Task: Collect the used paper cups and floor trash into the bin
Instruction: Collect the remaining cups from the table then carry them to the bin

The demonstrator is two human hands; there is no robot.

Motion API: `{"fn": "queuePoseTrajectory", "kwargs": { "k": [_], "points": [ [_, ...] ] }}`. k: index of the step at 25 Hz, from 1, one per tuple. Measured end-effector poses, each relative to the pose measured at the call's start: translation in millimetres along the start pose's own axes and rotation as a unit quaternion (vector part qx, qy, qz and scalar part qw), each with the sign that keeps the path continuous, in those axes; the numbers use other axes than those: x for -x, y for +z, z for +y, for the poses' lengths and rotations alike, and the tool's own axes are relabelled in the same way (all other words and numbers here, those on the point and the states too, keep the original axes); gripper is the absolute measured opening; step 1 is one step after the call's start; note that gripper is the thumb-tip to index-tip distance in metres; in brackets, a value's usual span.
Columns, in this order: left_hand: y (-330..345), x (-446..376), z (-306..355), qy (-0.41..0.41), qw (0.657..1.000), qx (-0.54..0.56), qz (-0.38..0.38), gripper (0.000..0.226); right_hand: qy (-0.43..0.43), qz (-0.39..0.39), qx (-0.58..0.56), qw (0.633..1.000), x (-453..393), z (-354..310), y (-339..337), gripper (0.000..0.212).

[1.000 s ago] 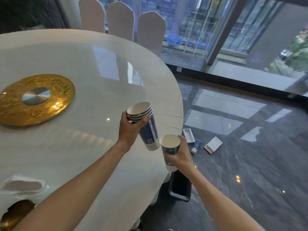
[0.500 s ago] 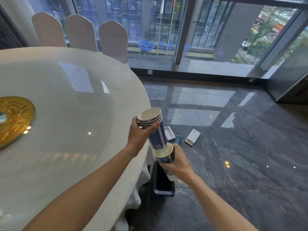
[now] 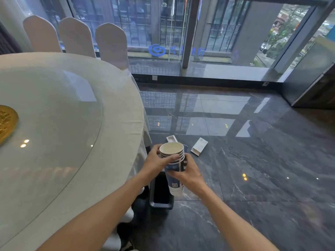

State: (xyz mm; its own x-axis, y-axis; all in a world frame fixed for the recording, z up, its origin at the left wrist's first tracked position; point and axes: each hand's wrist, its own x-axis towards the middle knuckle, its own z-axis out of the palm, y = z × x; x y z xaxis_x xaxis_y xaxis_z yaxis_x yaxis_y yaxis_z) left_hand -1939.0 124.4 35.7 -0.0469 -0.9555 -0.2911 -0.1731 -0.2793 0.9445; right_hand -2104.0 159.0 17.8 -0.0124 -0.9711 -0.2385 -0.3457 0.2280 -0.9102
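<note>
A stack of blue-and-white paper cups (image 3: pixel 173 156) is held in both hands above the floor, just right of the table edge. My left hand (image 3: pixel 157 160) wraps the upper rims from the left. My right hand (image 3: pixel 188 173) grips the outer cup lower down from the right. Directly below stands a dark rectangular bin (image 3: pixel 161 193) on the floor, partly hidden by the cups and hands. On the floor beyond lie a white open box (image 3: pixel 199 146), another white box (image 3: pixel 171 138), and a blue cup (image 3: pixel 185 146) mostly hidden behind the stack.
The large round table (image 3: pixel 72 124) with a white cloth and glass top fills the left, with a gold centrepiece (image 3: pixel 7 122) at its left edge. Three covered chairs (image 3: pixel 76 35) stand behind it. Dark glossy floor (image 3: pixel 253 169) stretches right toward the glass wall.
The stack in my left hand has slid down fully into the single cup in my right hand, forming one stack. Both hands moved right and lower, over the bin.
</note>
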Motion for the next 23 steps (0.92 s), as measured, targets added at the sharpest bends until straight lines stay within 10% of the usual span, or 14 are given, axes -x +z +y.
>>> {"fn": "queuePoseTrajectory", "kwargs": {
  "k": [6,19,23],
  "points": [
    [20.1,4.2,-12.1,-0.034,0.999,0.026,0.016,0.044,0.014,-0.042,-0.014,0.999,0.0,18.7,-17.3,0.071],
    [16.5,-84.0,-106.9,-0.16,0.983,0.078,0.047,0.089,0.18,-0.1,-0.031,0.978,-96.2,62.7,25.2,0.062],
    [24.2,-119.4,-140.1,-0.207,0.973,0.083,0.052,0.07,0.239,-0.078,-0.052,0.966,-133.0,97.5,34.6,0.049]
  ]
}}
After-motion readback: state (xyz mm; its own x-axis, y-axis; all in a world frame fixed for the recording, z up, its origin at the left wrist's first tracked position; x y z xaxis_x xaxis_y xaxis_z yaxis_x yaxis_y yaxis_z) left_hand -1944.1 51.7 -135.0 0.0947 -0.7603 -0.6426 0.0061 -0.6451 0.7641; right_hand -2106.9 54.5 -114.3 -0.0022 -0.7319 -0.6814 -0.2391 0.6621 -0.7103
